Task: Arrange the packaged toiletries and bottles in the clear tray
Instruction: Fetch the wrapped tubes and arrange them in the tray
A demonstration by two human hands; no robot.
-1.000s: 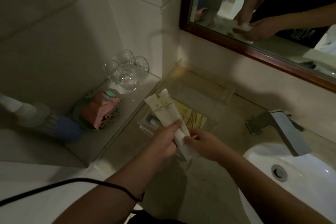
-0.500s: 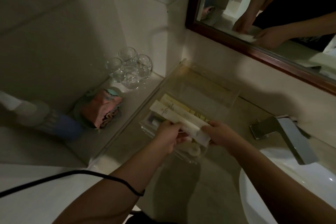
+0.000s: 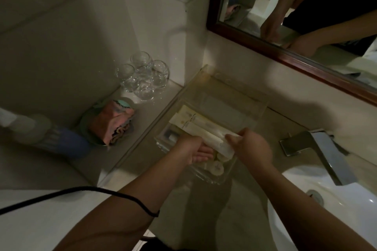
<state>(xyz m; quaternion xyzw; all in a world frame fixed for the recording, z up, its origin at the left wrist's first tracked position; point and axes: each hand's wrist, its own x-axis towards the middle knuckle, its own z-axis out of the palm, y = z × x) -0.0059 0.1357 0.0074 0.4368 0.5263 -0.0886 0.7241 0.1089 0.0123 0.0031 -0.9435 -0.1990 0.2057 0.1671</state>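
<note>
The clear tray [image 3: 234, 96] stands on the counter against the wall below the mirror. Three long white toiletry packets [image 3: 193, 124] lie side by side across its near half, slanting from upper left to lower right. My right hand [image 3: 252, 146] pinches their lower right ends. My left hand [image 3: 193, 152] rests in the tray's near left part, palm up, with its fingers stretched flat under the packets. Small round bottle tops [image 3: 217, 167] show in the tray's near corner, and a small dark-labelled item [image 3: 170, 135] lies at its left end.
Several upturned glasses [image 3: 142, 76] stand in the corner on a raised ledge. Beside them is a plate with a folded pink cloth [image 3: 113, 123]. A chrome tap [image 3: 324, 149] and white basin [image 3: 326, 199] are at the right. A black cable [image 3: 81, 191] crosses my left forearm.
Both hands lowered the white packets from above the counter into the tray. My left hand let go its grip and now lies flat beneath them.
</note>
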